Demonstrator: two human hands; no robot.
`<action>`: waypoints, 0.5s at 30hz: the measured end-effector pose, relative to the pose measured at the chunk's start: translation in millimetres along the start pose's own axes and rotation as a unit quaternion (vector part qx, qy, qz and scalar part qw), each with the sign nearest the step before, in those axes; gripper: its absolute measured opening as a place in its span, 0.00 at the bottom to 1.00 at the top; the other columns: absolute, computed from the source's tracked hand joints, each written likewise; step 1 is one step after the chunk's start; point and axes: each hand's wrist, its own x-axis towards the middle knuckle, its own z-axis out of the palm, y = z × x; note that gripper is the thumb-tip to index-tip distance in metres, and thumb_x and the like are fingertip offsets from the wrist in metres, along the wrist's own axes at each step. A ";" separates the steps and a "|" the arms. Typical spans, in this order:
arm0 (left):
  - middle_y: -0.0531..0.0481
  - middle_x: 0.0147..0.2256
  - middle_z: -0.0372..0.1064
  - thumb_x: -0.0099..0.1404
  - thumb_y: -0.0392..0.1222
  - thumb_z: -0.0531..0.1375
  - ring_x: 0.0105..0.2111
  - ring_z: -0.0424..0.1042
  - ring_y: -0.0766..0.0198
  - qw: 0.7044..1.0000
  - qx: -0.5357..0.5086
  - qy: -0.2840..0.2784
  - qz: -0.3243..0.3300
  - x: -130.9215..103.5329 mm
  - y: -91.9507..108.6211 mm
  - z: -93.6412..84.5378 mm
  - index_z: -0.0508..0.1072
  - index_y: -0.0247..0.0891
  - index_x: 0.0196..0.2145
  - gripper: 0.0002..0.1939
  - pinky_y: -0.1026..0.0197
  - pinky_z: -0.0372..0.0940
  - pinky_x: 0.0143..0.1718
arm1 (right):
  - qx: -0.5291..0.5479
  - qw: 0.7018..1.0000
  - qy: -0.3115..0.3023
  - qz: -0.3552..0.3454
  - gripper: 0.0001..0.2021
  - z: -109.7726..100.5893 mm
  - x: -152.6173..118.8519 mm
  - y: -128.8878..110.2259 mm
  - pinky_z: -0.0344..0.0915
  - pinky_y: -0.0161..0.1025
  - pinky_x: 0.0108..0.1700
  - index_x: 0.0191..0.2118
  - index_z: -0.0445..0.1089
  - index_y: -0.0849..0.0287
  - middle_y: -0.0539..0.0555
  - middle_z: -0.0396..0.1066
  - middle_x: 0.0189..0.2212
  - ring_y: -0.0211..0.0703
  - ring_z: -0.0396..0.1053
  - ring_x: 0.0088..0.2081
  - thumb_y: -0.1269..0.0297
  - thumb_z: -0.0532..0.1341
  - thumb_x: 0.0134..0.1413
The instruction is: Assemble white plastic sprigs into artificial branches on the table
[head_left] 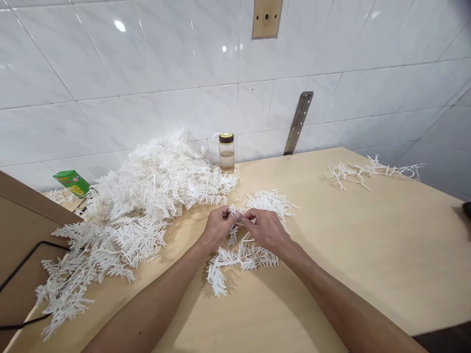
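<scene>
My left hand (pixel 218 224) is closed in a pinch on a small white plastic sprig (pixel 232 210). Close beside it, my right hand (pixel 265 226) pinches with thumb and forefinger; what sits between those fingertips is too small to make out. Just below the hands lies a white branched sprig (pixel 239 257) with short needle-like tips. Behind my right hand rests a small heap of similar white pieces (pixel 272 201). A large pile of white plastic sprigs (pixel 147 186) spreads over the table to the left.
A clear bottle (pixel 227 152) with a dark lid stands by the tiled wall. Bare white stems (pixel 368 171) lie at the far right of the wooden table (pixel 368 255). A green box (pixel 71 182) is behind the pile, and a brown panel (pixel 29 220) borders the left. A metal bracket (pixel 299 122) leans against the wall.
</scene>
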 end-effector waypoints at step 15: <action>0.55 0.23 0.63 0.56 0.50 0.63 0.24 0.62 0.68 0.999 0.029 -0.026 0.026 2.3 -3.1 -0.6 0.68 0.35 0.26 0.15 0.65 0.59 0.26 | 0.021 0.999 0.014 -0.035 0.10 12.4 -1.6 4.4 0.55 0.35 0.29 0.28 0.73 0.57 0.49 0.72 0.24 0.38 0.64 0.24 0.67 0.55 0.55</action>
